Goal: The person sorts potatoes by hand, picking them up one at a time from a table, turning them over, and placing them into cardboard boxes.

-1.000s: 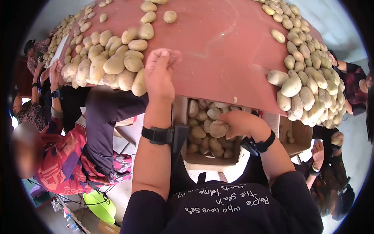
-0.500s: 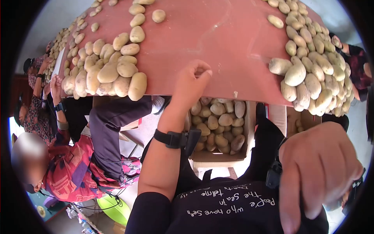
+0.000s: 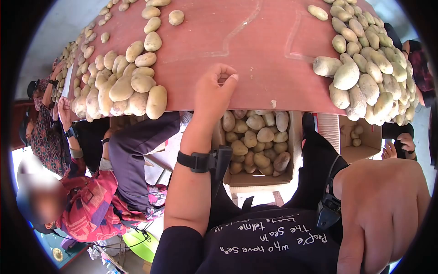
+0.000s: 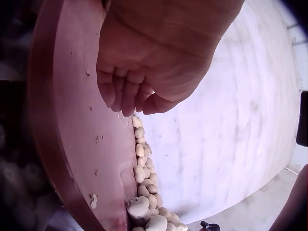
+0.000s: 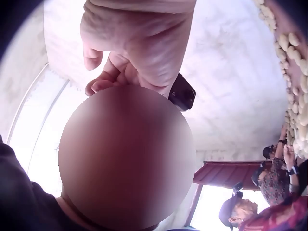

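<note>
My left hand (image 3: 214, 93) hovers over the front edge of the red table (image 3: 255, 91), fingers loosely bent and thumb near them, holding nothing. In the left wrist view the same hand (image 4: 149, 62) hangs with empty, curved fingers above the tabletop. My right hand (image 3: 388, 210) is raised close to the head camera at the lower right. The right wrist view has this hand (image 5: 137, 43) with loosely bent fingers beside a blurred head; no potato shows in it. Below the table edge, a cardboard box (image 3: 255, 181) holds several potatoes (image 3: 265, 134).
Potatoes (image 3: 122, 89) are heaped on the table's left, with a line of them running back. A larger heap (image 3: 369, 89) lies at the right. Another box (image 3: 365, 150) stands beneath it. A seated person in a patterned red top (image 3: 98, 201) is at the left; others sit farther off.
My right hand has let go of a potato in the box and risen toward the camera. My left hand has shifted right and toward the table's front edge.
</note>
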`<state>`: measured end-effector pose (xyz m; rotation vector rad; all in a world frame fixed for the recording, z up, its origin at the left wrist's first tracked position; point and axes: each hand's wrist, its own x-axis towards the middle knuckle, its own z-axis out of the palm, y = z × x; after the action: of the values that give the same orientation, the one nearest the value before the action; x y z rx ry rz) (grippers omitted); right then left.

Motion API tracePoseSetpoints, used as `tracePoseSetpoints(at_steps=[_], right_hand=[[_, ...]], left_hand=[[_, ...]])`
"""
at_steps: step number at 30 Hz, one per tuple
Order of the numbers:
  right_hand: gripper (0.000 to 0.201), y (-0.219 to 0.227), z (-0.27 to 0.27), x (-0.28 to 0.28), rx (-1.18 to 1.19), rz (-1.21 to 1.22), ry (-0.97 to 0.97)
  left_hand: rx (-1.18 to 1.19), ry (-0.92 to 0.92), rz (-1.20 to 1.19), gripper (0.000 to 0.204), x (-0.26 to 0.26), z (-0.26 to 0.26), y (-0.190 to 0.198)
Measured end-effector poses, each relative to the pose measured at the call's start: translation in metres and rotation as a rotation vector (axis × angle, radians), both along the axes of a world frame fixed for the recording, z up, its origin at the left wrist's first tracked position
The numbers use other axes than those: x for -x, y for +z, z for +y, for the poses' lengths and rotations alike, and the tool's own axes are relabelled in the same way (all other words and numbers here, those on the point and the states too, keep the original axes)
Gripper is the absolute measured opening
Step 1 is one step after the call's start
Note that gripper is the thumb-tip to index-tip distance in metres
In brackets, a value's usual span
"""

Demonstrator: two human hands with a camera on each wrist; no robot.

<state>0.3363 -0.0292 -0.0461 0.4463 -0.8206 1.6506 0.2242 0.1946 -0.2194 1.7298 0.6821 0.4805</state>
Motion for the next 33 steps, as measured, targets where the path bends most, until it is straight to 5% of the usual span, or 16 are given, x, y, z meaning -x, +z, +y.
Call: tracePoseSetpoints(at_steps=[14,17,25,33], right_hand=[[0.024,-0.003,0.018,-0.008,-0.064,-0.053,-0.178],[0.026,-0.002,0.023,-0.013,-0.066,-0.062,-0.248],[0.037,-0.055,0.040,-0.035,0.317,-0.230,-0.829],[0.049,-0.084,0.050,-0.052,0.331,-0.147,-0.828]], left_hand=[[-0.092,-0.067,0.116,0.016,-0.003,-0.006,0.010],[-0.363,-0.065,0.212,0.020,0.000,-0.001,0.005],[-0.824,-0.207,0.306,0.058,0.003,-0.011,-0.014],[-0.990,-0.269,0.396,0.085,-0.012,-0.047,-0.033]])
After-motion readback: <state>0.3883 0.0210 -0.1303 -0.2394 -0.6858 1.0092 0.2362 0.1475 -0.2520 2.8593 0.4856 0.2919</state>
